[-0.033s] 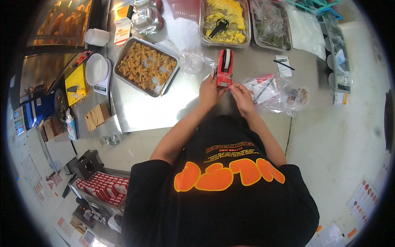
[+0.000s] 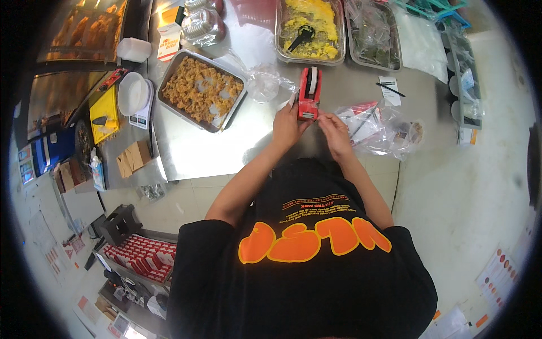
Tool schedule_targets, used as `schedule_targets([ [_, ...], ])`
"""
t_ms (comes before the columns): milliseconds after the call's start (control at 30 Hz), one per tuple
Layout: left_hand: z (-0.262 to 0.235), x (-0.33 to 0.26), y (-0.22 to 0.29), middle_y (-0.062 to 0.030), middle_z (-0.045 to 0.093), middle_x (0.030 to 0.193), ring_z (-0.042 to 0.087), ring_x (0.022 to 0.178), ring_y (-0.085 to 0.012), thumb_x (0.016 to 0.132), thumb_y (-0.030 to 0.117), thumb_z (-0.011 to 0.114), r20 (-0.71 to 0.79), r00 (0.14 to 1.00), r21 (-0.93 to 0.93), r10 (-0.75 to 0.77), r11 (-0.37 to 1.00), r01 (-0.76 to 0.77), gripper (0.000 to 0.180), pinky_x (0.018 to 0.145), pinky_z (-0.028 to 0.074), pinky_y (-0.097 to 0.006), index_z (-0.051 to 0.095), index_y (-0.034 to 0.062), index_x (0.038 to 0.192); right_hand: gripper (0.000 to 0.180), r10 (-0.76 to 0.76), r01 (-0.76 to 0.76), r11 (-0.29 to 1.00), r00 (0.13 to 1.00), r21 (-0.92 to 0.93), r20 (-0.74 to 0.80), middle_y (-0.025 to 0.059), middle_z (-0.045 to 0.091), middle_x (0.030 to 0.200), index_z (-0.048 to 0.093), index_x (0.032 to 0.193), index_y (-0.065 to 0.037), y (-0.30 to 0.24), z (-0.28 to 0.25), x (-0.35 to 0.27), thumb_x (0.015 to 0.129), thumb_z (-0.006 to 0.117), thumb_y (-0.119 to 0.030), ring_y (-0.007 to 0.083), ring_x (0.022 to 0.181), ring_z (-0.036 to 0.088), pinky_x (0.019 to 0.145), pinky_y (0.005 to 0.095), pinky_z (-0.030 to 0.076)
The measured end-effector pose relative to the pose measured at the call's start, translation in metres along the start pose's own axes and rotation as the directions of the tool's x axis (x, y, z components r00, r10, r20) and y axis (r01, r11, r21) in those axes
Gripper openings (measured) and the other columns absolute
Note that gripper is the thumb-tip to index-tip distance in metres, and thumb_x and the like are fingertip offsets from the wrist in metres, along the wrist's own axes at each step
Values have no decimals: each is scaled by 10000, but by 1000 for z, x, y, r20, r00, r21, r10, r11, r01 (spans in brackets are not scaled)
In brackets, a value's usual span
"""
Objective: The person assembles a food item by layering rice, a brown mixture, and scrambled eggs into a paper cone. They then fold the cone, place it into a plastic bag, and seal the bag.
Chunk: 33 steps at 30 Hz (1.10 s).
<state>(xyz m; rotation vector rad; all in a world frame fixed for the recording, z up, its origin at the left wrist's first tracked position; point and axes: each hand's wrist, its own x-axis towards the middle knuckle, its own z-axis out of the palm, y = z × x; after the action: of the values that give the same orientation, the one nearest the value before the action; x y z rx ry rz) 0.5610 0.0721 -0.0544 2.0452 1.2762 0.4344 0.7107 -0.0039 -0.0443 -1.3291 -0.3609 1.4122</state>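
Note:
A red tape dispenser (image 2: 309, 108) with a pale tape roll stands on the steel counter in front of me. My left hand (image 2: 287, 125) is closed against its left side, fingertips along the red body. By the dispenser's near right corner, my right hand (image 2: 335, 135) has thumb and finger pinched together; whatever is between them is too small to make out. A clear plastic bag (image 2: 263, 83) lies just left of the dispenser, its edge reaching my left fingertips. To the right of my right hand lie clear plastic bags (image 2: 389, 137) with red-and-white printed pieces.
A metal tray (image 2: 230, 119) of brown crumbly fried food sits left. Beyond the dispenser stands a tray (image 2: 282, 55) of yellow food with a black scoop (image 2: 301, 37). Right of it is another tray (image 2: 400, 61) with plastic bags. A pen (image 2: 393, 90) lies across a paper slip (image 2: 389, 98).

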Motion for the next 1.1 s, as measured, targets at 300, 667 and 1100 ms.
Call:
schedule_targets([
  [300,-90,-62,34,-154,619,845,613,805,-312,801,28,622,26,999,-420,-41,906,48,105,719,469,-368,582,30,898,212,-56,61,998,967,-12,248,31,653,988,670,1023,16,-85,62,-26,863,653,-124,117,994,559,893,263,394],
  [667,-131,-93,50,-107,638,852,610,829,-221,799,3,620,-108,984,-555,-143,830,59,82,771,466,-314,577,21,867,176,106,30,943,917,-332,386,60,683,893,697,929,23,-78,124,-19,801,694,-99,128,841,615,780,266,460],
  [1100,-199,-170,-56,-91,649,861,621,846,-181,832,53,626,-212,918,-629,-336,766,135,53,788,470,-304,596,25,864,104,18,122,926,931,-358,365,31,652,880,651,942,-17,-11,260,-9,847,678,-48,86,812,587,761,223,436],
])
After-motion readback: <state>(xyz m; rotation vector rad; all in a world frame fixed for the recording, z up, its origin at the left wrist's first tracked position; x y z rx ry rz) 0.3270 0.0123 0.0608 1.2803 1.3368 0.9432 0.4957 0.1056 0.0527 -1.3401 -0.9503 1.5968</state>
